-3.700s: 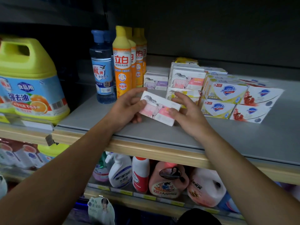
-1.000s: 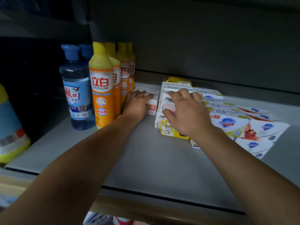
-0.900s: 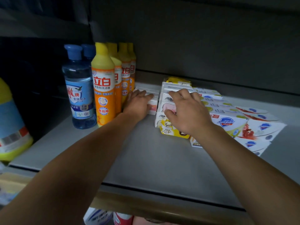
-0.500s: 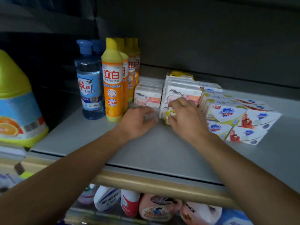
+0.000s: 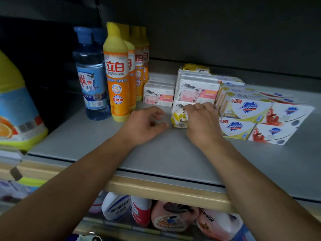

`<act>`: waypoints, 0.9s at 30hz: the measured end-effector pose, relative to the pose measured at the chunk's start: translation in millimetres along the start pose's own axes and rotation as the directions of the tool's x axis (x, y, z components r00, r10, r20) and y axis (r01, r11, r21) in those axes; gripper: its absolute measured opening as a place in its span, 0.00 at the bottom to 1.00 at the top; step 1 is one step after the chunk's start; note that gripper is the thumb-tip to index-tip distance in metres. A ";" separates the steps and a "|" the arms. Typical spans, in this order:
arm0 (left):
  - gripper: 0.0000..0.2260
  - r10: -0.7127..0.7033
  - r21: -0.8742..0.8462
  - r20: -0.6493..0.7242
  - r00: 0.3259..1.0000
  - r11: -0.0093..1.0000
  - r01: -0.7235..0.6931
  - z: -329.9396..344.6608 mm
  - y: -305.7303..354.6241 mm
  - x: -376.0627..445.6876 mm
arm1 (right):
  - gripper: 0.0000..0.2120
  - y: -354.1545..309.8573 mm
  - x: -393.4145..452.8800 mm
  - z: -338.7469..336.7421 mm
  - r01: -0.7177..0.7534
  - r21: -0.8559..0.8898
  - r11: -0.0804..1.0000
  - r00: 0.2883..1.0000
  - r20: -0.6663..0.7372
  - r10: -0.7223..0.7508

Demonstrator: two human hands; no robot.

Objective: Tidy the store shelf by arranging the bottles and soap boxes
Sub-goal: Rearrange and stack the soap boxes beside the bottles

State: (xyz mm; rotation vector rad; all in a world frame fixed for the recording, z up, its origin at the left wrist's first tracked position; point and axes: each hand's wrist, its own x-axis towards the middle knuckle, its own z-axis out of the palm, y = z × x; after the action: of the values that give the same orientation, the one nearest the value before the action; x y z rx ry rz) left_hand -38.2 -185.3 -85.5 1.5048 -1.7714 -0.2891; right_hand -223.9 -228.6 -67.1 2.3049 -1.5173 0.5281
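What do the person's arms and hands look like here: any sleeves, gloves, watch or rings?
Both forearms come in bare from the bottom edge, with no sleeve showing as far as the picture reaches. The left hand and right hand wear no gloves, and no watch, band or ring is visible on either wrist or on the fingers that show.

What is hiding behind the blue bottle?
Behind the blue bottle stands another blue-capped bottle; only its cap and shoulder show. Anything farther back is covered and dark.
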 end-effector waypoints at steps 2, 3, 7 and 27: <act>0.18 0.032 -0.033 -0.007 0.999 0.999 -0.032 -1.2 0.9 -1.1 | 0.23 -1.6 -2.5 -1.3 0.024 0.003 1.000 0.999 -0.040 -0.024; 0.20 0.058 -0.060 -0.009 0.998 0.996 -0.059 -2.0 2.4 -2.3 | 0.21 -3.4 -5.2 -2.3 0.043 0.046 0.998 0.995 -0.088 -0.039; 0.23 0.156 -0.209 -0.018 0.988 0.965 -0.157 -6.7 7.6 -6.2 | 0.23 -8.1 -10.1 -4.9 0.124 0.584 0.802 0.983 -0.181 -0.020; 0.18 0.054 -0.507 -0.237 0.970 0.845 -0.170 -20.0 14.7 -6.3 | 0.21 -7.1 -13.9 -17.0 0.148 0.812 0.565 0.953 -0.270 0.139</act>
State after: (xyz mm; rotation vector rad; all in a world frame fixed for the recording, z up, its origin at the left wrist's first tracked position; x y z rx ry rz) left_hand -35.5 -169.5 -65.5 0.9920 -1.4455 -0.4878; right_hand -224.5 -206.8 -59.3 2.6304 -1.2201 1.8600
